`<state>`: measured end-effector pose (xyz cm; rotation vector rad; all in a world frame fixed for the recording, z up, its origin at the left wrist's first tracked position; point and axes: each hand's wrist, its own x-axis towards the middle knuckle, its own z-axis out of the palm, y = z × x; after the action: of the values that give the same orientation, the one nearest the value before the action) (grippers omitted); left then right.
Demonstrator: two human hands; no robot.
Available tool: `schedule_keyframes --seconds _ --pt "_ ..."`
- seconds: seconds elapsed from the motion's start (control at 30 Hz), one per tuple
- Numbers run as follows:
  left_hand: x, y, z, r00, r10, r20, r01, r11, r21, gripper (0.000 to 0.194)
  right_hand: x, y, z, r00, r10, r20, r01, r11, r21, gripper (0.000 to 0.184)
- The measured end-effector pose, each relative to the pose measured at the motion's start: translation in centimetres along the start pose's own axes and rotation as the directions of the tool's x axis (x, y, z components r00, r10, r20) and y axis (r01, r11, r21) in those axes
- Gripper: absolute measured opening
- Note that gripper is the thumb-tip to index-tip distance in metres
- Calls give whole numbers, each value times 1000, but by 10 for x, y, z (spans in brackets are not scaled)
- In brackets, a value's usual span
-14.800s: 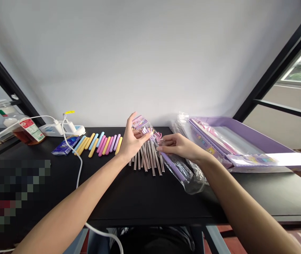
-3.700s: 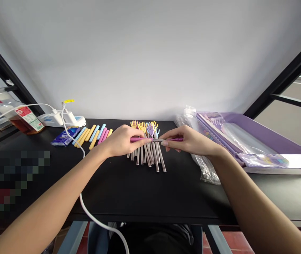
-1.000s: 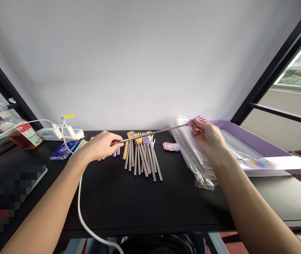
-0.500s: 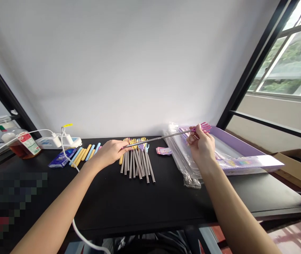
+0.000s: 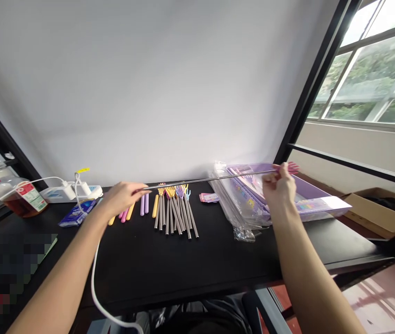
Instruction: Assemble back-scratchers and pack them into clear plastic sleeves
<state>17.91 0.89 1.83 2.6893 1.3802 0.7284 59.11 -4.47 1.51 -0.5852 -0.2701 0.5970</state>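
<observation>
A telescopic back scratcher (image 5: 204,179) is stretched out level above the desk between my two hands. My left hand (image 5: 123,197) is closed on one end of its thin metal rod. The fingers of my right hand (image 5: 281,185) pinch the other end, just below the pink hand-shaped head (image 5: 293,168). Beneath the rod lies a row of back scratchers (image 5: 176,213) with grey metal shafts and yellow, purple and blue heads. Coloured handles (image 5: 144,204) in purple, yellow and pink lie left of them, some hidden behind my left hand.
Clear plastic bags (image 5: 232,211) and a purple box (image 5: 322,208) are at the right, near small pink cards (image 5: 209,197). A blue packet (image 5: 75,213), a power strip (image 5: 95,191) and a jar of brown liquid (image 5: 20,197) stand left. A white cable (image 5: 95,278) crosses the front.
My hands have moved apart, and the back scratcher's rod is pulled out longer between them. The left hand went left, the right hand right. The view has shifted slightly.
</observation>
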Motion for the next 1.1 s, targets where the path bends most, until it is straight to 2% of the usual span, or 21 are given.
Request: schedule_keyframes --seconds 0.03,0.07,0.1,0.13,0.2,0.27,0.37,0.43,0.5,0.57,0.7,0.77,0.83,0.93,0.97,1.03,1.1 --pt "3 14 9 999 44 2 -44 998 -34 41 -11 7 5 992 33 119 -23 996 -82 33" --pt "7 27 18 995 98 -33 -100 993 -60 42 -23 13 11 963 98 251 -54 983 -177 33" --pt "10 39 26 983 161 -93 -168 983 -75 42 -34 20 16 902 185 390 -88 963 -253 32" --pt "13 48 33 970 198 -141 -213 972 -98 42 -44 25 20 841 248 481 -108 947 -301 34" --pt "16 59 42 956 211 -204 -239 963 -125 41 -58 31 24 777 283 562 -94 935 -340 38" --pt "14 59 43 944 231 -236 -261 960 -103 39 -61 31 23 760 287 583 -78 931 -357 38" --pt "7 49 37 937 286 -201 -290 957 8 35 -54 27 18 796 257 548 -71 939 -338 37" --pt "4 42 34 945 280 -171 -266 959 101 34 -51 27 16 820 233 523 -66 946 -318 36" --pt "3 39 36 944 278 -179 -248 953 173 34 -53 30 15 811 245 531 -71 942 -328 36" --pt "4 42 41 929 307 -205 -268 943 199 35 -60 35 17 779 281 560 -84 932 -351 37" --pt "12 64 54 912 350 -216 -318 933 168 36 -84 49 21 643 414 644 -105 881 -461 40" --pt "17 75 57 914 335 -228 -305 939 157 36 -94 54 23 600 448 662 -101 864 -493 41" --pt "20 79 56 926 317 -204 -289 944 156 37 -99 58 26 616 440 653 -105 868 -486 43" --pt "22 74 48 950 290 -117 -275 952 131 41 -91 59 29 686 405 605 -141 889 -435 45" --pt "22 69 44 956 277 -92 -267 958 105 41 -85 57 29 725 373 579 -155 907 -391 44" --pt "19 57 33 973 230 -30 -229 973 30 40 -66 50 27 834 265 485 -158 955 -250 43" --pt "15 39 21 990 119 69 -116 992 -49 41 -43 36 20 943 138 303 -122 990 -74 43"
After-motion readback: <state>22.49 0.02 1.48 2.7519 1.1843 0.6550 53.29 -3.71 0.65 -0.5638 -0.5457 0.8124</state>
